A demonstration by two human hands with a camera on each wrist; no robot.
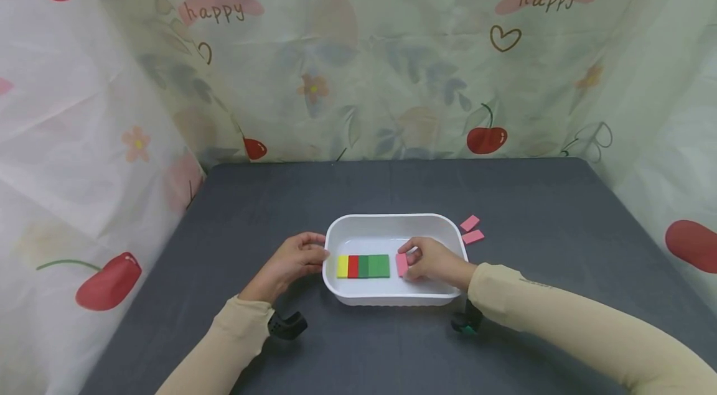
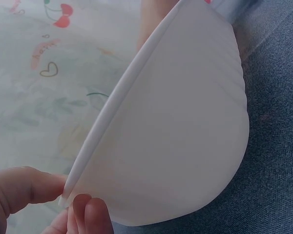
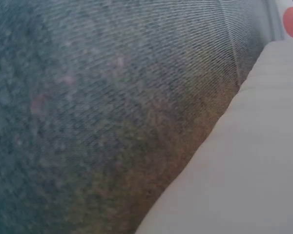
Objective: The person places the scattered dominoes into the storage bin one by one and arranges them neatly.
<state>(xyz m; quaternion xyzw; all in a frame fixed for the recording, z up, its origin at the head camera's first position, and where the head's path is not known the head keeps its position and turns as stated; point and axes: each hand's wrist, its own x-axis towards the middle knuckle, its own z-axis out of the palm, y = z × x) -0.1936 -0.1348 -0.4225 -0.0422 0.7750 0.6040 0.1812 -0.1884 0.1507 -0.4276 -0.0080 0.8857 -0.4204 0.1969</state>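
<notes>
A white plastic tray (image 1: 392,216) with rounded corners sits on the dark table. My left hand (image 1: 294,261) pinches its left rim; the left wrist view shows the thumb and fingers on either side of the tray edge (image 2: 95,124). Inside the tray, a yellow tile (image 1: 343,267), a red tile (image 1: 353,267) and green tiles (image 1: 379,266) lie side by side in a row. My right hand (image 1: 435,262) reaches over the tray's right side and holds a pink tile (image 1: 401,264), a small gap right of the green ones. The right wrist view has the tray's outer wall (image 3: 249,161), not the fingers.
Two pink tiles (image 1: 472,236) lie on the table just outside the tray's upper right corner. A dark grey cloth (image 1: 269,196) covers the table. Printed curtains (image 1: 364,71) stand behind it and on both sides. Black wrist devices (image 1: 287,325) hang under both wrists.
</notes>
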